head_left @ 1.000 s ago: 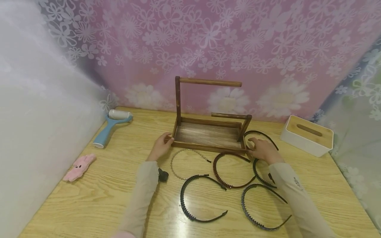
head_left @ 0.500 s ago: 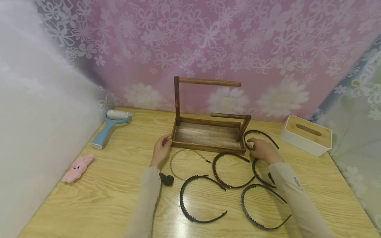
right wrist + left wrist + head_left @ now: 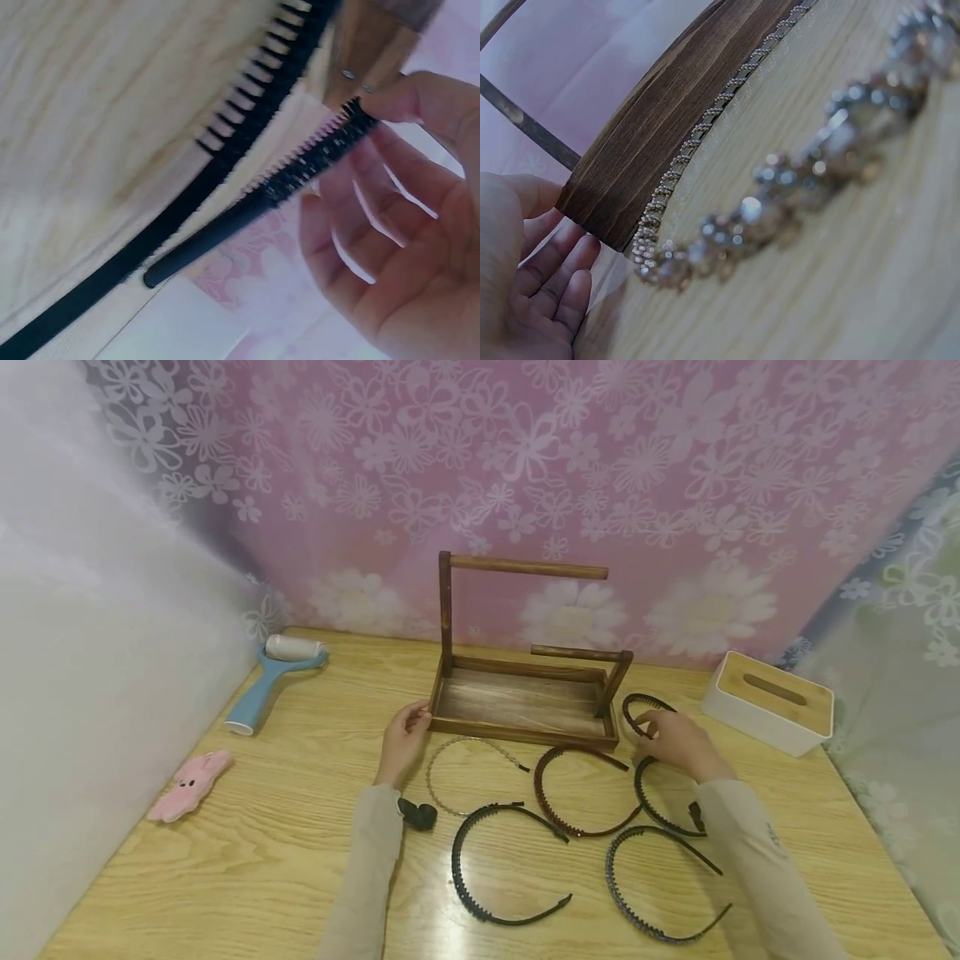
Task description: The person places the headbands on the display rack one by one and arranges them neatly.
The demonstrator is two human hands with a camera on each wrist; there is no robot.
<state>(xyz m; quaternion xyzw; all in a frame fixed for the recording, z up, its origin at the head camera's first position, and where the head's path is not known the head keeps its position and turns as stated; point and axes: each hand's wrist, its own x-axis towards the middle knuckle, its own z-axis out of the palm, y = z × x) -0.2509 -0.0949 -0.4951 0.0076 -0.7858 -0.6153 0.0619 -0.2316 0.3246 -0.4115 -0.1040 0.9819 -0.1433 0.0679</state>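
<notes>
A dark wooden stand [image 3: 525,697], a shallow tray with a tall rail on the left and a lower one on the right, stands mid-table. My left hand [image 3: 406,739] touches its front left corner; in the left wrist view the thumb meets the wood and the other fingers are loosely bent. Right of the stand, my right hand [image 3: 678,743] pinches a black toothed headband [image 3: 307,161] between thumb and fingers, partly hidden by the hand. Close below the hand lies another black headband [image 3: 651,802]. In front of the stand are a beaded headband [image 3: 431,777] and a dark red one [image 3: 542,785].
Nearer the front lie a black headband [image 3: 459,868] and a greyish one [image 3: 615,881]. A white tissue box [image 3: 757,717] with a wooden lid is at the right. A blue-handled lint roller [image 3: 258,693] and a pink plush item [image 3: 192,785] lie at the left.
The right hand has taken hold of the black headband beside the stand and shifted it slightly right, away from the stand. The left hand has stayed by the stand's left corner, its fingers slightly lower.
</notes>
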